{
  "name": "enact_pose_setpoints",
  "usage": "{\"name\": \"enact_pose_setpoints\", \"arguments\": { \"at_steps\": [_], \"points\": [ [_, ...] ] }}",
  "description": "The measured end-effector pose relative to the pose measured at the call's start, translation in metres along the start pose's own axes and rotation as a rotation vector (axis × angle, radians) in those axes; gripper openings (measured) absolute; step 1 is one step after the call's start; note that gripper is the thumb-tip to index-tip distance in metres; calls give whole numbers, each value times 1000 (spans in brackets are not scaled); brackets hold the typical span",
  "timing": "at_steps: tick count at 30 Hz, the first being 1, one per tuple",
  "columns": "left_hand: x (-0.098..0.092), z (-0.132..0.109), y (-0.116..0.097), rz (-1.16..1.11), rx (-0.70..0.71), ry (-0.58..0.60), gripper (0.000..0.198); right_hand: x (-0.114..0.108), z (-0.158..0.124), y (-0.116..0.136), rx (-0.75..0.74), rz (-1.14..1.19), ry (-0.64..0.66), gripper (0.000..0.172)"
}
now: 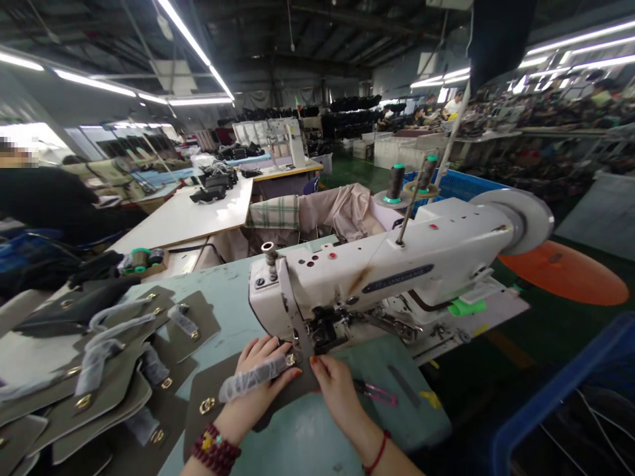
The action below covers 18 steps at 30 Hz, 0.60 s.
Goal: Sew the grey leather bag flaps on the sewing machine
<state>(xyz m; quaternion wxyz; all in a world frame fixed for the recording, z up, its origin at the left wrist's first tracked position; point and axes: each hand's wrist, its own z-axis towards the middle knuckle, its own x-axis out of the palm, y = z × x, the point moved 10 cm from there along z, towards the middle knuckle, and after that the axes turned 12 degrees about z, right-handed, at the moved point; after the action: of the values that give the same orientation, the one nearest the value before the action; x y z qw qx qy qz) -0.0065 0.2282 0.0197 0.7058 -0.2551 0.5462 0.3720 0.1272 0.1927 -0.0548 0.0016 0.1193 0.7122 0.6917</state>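
Observation:
A dark grey-brown bag panel (213, 380) lies on the sewing machine bed, its far edge under the machine head (278, 297). Its handle (253, 380), wrapped in clear plastic and fixed by gold-coloured rings, passes over my left hand (251, 403). That hand rests flat on the panel with its fingers stretched out, thumb near the ring. Close to the needle area, my right hand (340, 390) pinches the panel's right edge between thumb and fingers. The needle itself is hidden. Right of this hand lies a pink-handled tool (378, 393), possibly thread snips.
Similar panels with wrapped handles (99, 370) are piled on the left. Thread cones (395, 183) stand behind the machine, beside a blue crate (476, 185). An orange disc (565, 271) juts out at right. A person in dark clothing (44, 205) sits far left.

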Motion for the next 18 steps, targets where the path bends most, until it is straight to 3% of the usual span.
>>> {"name": "enact_pose_setpoints", "arguments": {
  "at_steps": [4, 8, 13, 18],
  "points": [
    [5, -2, 8, -95, -13, -29, 30, 3, -13, -16, 206, 242, 118, 49],
    [18, -7, 22, -194, -105, 16, 33, -8, -30, -28, 357, 404, 128, 49],
    [26, -9, 29, -240, -191, 89, 38, -15, -33, -17, 270, 308, 142, 48],
    [14, -4, 19, -232, -154, 71, 36, -6, -24, -5, 116, 117, 168, 42]
  ]
}}
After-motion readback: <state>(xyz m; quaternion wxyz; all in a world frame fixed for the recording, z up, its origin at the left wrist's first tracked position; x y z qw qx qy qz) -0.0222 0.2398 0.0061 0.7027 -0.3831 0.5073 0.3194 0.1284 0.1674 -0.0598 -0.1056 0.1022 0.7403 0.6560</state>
